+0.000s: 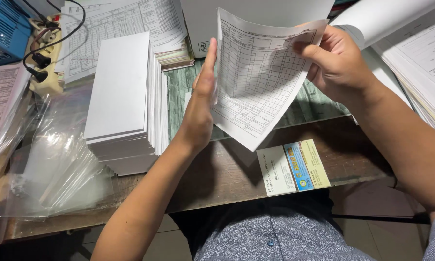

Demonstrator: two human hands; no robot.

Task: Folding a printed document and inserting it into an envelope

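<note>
A printed sheet with a ruled table (256, 79) is held up above the wooden desk (227, 179). My right hand (336, 63) grips its upper right corner between thumb and fingers. My left hand (202, 99) is flat and upright, fingers together, with its palm pressed against the sheet's left edge. The sheet is tilted, its lower corner pointing down toward a small card (297, 166) lying at the desk's front edge.
A tall stack of white folded sheets (123, 101) stands left of my left hand. Clear plastic sleeves (58, 164) lie at the far left. A power strip with black plugs (43, 53), a blue basket (4, 26), a white box (198, 24) and paper piles (420, 63) surround the area.
</note>
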